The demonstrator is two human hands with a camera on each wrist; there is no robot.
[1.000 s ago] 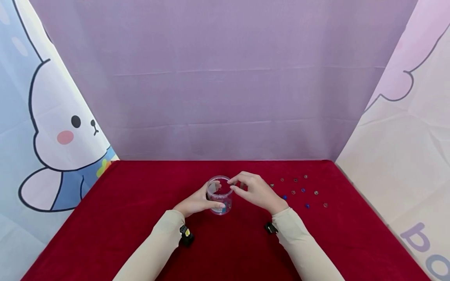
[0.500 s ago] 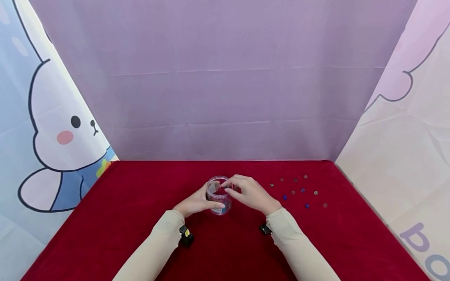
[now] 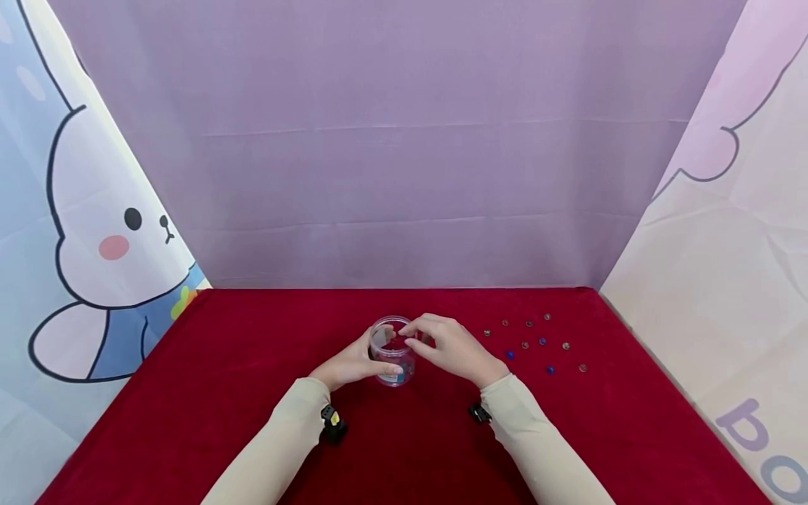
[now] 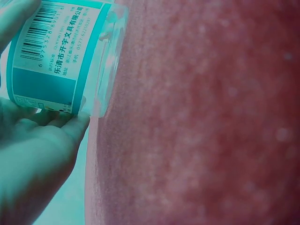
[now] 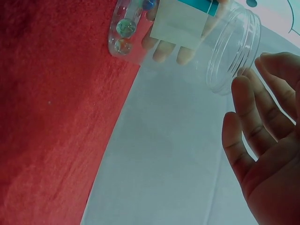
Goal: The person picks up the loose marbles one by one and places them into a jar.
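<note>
A clear plastic jar (image 3: 407,363), lidless, stands on the red cloth in the head view. My left hand (image 3: 349,365) grips its side, thumb in front and fingers behind. Its printed label (image 4: 56,42) shows in the left wrist view. Over the mouth hovers my right hand (image 3: 453,348), with thumb and fingers bent loosely and a gap between their tips. In the right wrist view, nothing shows between those fingertips beside the threaded rim (image 5: 234,51). A blue marble (image 5: 149,4), a greenish marble (image 5: 125,28) and an orange-tinted marble (image 5: 123,46) lie inside at the bottom.
Several loose marbles lie scattered on the red cloth (image 3: 442,449) to the right, among them a blue marble (image 3: 510,354) and a clear-looking marble (image 3: 583,367). A purple curtain (image 3: 404,175) hangs behind, with printed cloth panels at both sides.
My right hand has moved left and slightly down from the jar's right rim to over its mouth, and its fingertips have parted slightly. The left hand and jar have stayed put.
</note>
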